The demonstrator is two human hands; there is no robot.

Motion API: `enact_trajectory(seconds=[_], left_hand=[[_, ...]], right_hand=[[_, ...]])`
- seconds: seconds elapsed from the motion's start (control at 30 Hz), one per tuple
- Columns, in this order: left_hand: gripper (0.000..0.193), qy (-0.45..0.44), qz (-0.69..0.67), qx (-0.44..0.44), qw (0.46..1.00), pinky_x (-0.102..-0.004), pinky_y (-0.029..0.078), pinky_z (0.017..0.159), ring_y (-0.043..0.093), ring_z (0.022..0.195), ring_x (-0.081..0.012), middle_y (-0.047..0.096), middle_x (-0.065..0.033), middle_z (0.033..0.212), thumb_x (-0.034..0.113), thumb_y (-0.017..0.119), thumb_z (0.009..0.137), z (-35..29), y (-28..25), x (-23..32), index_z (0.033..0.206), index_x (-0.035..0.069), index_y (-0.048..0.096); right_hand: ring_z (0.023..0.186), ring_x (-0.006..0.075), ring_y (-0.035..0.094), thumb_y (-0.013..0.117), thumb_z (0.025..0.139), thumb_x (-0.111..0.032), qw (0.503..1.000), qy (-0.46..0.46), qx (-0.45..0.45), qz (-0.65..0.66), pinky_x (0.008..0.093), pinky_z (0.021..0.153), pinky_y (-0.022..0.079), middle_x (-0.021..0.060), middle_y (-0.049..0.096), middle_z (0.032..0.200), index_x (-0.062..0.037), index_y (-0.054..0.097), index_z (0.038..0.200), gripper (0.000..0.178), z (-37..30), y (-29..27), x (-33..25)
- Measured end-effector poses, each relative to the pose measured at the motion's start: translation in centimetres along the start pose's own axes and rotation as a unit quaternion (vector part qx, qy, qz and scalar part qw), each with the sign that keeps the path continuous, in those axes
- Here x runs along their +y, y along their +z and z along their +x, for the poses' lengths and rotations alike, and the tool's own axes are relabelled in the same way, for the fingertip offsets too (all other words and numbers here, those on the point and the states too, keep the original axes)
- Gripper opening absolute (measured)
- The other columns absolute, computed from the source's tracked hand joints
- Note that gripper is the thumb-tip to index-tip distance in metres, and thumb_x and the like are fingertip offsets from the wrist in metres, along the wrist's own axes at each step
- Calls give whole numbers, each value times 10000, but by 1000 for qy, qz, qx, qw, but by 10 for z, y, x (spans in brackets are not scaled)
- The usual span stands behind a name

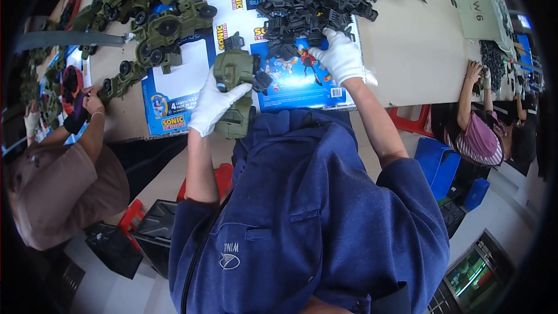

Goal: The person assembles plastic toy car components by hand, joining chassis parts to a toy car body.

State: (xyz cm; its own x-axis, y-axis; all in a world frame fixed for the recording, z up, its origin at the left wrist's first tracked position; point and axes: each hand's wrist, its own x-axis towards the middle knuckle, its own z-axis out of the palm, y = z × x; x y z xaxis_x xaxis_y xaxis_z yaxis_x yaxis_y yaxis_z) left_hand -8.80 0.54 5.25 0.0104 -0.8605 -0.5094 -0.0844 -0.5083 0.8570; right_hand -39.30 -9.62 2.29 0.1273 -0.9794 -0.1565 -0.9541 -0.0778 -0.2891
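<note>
My left hand (215, 104), in a white glove, is wrapped round an olive-green toy military vehicle (235, 70) just above the table's front edge. A small black part (261, 81) shows against the vehicle's right side; whether it is attached I cannot tell. My right hand (340, 58), also gloved in white, is at the front right edge of a heap of black plastic parts (305, 9). Its thumb and fingers are apart, the fingertips close to the heap, with nothing visible between them.
Blue-and-white printed card sheets (290, 90) cover the tabletop (401, 40). Many green toy vehicles (168, 26) are piled at the left and far side. A grey bar (72, 39) juts in from the left. A pale green box (479, 9) stands far right. Co-workers sit on both sides.
</note>
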Motion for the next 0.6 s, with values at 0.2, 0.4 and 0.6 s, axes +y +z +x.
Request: enact_trajectory(seconds=[0.2, 0.4, 0.6], left_hand=[[848, 5, -3, -40, 999, -312, 458, 996, 584, 1145, -172, 606, -101, 1260, 197, 841, 761, -1, 4, 10, 1444, 34, 365], [908, 36, -3, -83, 996, -314, 422, 1033, 544, 1210, -193, 572, -108, 1322, 219, 853, 744, -7, 12, 27, 1474, 40, 346], [893, 85, 12, -218, 972, -316, 425, 1029, 538, 1230, -199, 571, -122, 1344, 229, 871, 728, -13, 6, 51, 1459, 23, 400]], right_hand=[[935, 343, 676, 799, 736, -402, 994, 75, 85, -3, 409, 816, 541, 220, 685, 1038, -14, 616, 1235, 659, 0, 18, -18], [987, 334, 676, 822, 703, -342, 967, 128, 105, 194, 373, 868, 530, 229, 670, 1125, -12, 590, 1283, 706, 7, 32, -2], [1087, 155, 618, 700, 884, -69, 785, -1, -202, 586, 296, 887, 512, 87, 635, 1271, -62, 493, 1421, 576, -30, -64, -37]])
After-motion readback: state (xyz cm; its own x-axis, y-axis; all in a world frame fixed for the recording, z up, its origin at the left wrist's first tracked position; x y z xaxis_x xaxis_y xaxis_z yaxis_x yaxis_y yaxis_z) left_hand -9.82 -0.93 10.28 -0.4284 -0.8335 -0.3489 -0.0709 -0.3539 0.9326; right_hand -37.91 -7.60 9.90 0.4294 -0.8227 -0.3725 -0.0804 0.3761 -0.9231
